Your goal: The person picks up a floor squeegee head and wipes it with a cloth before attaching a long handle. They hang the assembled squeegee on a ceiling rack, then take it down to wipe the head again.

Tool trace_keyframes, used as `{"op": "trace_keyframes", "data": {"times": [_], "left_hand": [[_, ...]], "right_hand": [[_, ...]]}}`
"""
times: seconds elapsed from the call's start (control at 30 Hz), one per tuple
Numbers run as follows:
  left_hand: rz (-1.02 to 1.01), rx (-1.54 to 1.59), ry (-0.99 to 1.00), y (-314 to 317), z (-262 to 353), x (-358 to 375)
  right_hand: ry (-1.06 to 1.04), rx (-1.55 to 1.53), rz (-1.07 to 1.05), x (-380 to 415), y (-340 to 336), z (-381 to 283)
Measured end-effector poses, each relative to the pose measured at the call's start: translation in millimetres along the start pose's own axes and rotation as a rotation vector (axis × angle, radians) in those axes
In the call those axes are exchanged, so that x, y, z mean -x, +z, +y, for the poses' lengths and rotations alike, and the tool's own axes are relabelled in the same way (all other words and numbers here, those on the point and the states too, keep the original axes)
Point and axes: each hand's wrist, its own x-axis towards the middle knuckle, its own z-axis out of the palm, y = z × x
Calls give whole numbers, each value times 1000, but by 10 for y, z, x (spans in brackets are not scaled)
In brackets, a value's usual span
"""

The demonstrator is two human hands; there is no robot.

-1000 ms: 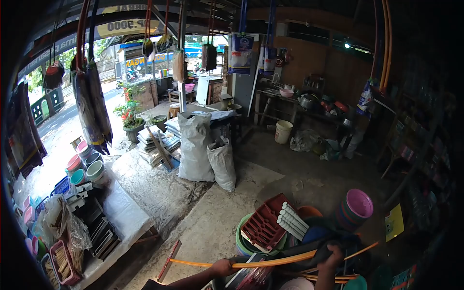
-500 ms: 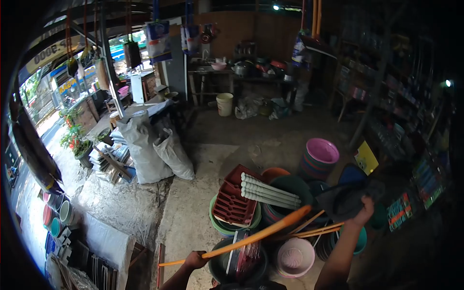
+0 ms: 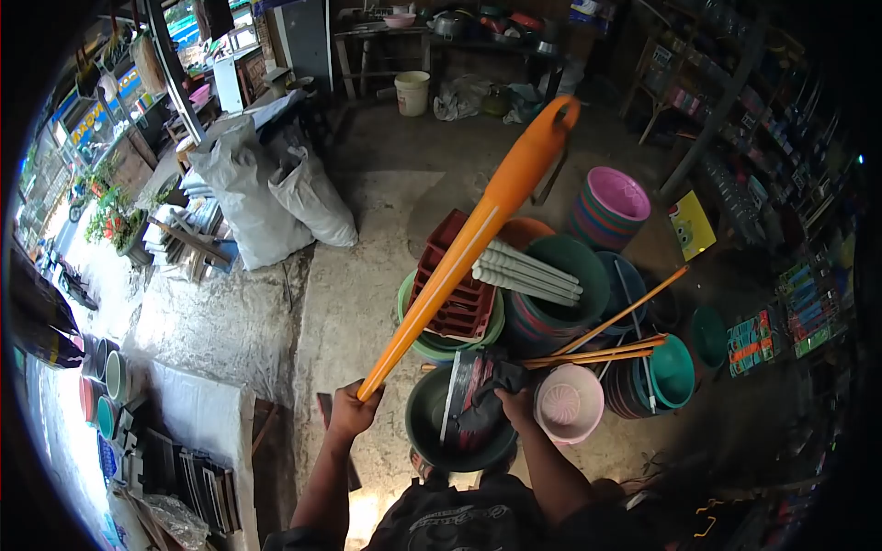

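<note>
My left hand is closed around the lower end of an orange pole, which slants up to the right and has a thick orange end with a loop at its top. In my right hand is a bunched dark cloth, held over a dark green tub. A flat pack with reddish wrapping stands in that tub, partly behind the cloth. Beyond it, a dark red slotted tray rests on green basins, partly hidden by the pole. Several pale rods lie across a green bucket.
A pink basin and teal basins stand to the right, with orange poles beside them. Farther back are pink-topped stacked buckets, white sacks and a cream bucket. Shelves line the right side.
The orange pole has swung upright, with its thick end farther from me. My right hand has brought the dark cloth down and left, over the tub. The view has tilted downward.
</note>
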Motion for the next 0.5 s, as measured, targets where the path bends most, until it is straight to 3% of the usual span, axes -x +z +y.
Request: {"op": "trace_keyframes", "data": {"times": [0.13, 0.2, 0.27, 0.33, 0.5], "left_hand": [[-67, 131, 81, -21, 101, -43], [-87, 128, 132, 8, 199, -69], [-91, 169, 180, 76, 273, -119], [-73, 167, 218, 103, 467, -177], [-108, 183, 155, 40, 1525, -141]], "right_hand": [[1, 129, -97, 150, 168, -26], [-117, 196, -337, 123, 325, 181], [-373, 226, -511, 395, 313, 58], [-151, 55, -813, 792, 144, -412], [-298, -23, -870, 1129, 219, -634]]}}
